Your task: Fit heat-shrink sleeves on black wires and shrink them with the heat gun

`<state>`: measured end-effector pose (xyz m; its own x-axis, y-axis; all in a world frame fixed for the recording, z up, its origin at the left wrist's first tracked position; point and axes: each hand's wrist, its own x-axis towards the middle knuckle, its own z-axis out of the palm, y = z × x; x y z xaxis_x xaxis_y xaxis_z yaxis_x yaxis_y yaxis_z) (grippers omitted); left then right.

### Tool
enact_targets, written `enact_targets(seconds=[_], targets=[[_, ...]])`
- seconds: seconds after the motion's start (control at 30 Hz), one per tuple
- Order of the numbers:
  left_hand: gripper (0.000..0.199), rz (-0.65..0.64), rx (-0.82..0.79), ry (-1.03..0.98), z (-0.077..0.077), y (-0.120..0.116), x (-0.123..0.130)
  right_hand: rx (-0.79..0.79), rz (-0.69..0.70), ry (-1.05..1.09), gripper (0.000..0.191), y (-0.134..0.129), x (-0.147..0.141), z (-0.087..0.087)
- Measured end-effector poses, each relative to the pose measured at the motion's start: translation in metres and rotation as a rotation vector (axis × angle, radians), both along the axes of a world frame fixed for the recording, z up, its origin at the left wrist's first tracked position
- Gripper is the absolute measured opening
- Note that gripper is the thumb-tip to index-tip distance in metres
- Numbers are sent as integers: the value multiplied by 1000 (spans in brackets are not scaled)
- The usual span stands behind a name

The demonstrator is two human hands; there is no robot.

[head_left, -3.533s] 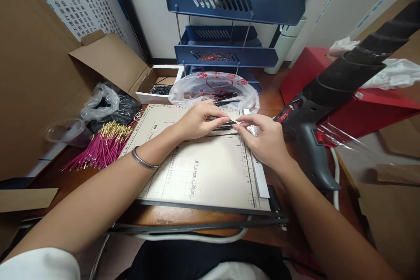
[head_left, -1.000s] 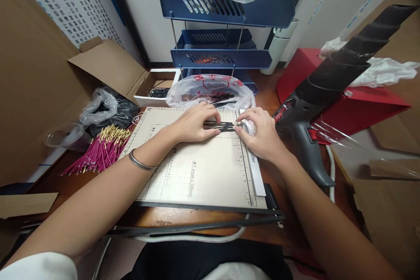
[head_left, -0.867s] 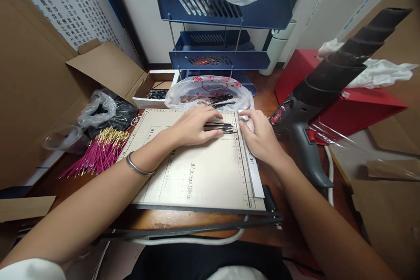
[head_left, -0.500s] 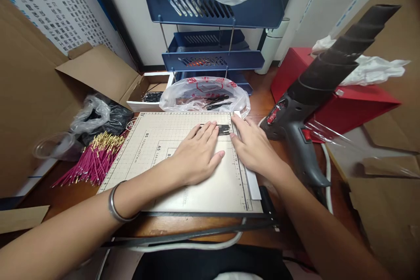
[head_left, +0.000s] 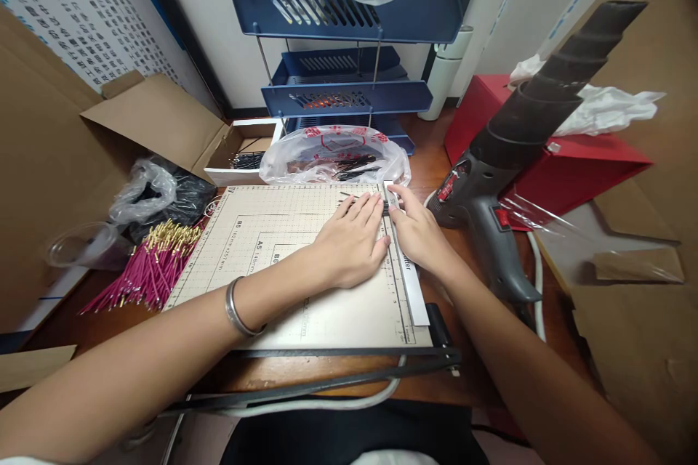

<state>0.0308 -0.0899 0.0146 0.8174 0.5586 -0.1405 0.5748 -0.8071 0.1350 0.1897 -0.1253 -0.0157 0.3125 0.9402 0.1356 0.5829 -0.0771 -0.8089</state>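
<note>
My left hand [head_left: 352,243] lies flat, fingers stretched out, on the cream gridded board of a paper cutter [head_left: 289,298]. Beneath its fingertips are thin black strands [head_left: 346,197], mostly covered; their ends show near the board's right side. My right hand [head_left: 422,232] rests at the white strip [head_left: 411,290] along that side, its index finger and thumb apart and touching the strip close to the strands. Across the front of the board runs the cutter's long dark arm [head_left: 327,376], low and clear of both hands.
A hot-air gun [head_left: 491,211] stands at right before a red box [head_left: 594,152]. Behind the board are a clear plastic bag [head_left: 283,163] of black strands and an open carton [head_left: 215,174]. Magenta strands with gold ends [head_left: 150,269] lie left. A blue rack [head_left: 349,98] stands behind.
My left hand has slid right with the black strands under it, bringing their ends to the white strip. My right hand stays by the strip; the view has shifted slightly.
</note>
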Motion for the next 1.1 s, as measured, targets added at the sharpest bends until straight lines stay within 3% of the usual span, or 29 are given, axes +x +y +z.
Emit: enact_targets(seconds=[0.27,0.6,0.93,1.1], targets=[[76,34,-7,-70,1,26,-16,38,-9,29,53,0,-1,-7],[76,21,-51,-54,-1,12,-4,27,-49,33,52,9,-2,-4],[36,100,23,-377,-6,27,6,68,-48,-27,48,9,-1,-5],[60,86,-13,-247,-4,19,-4,69,-42,-21,50,8,0,-6]])
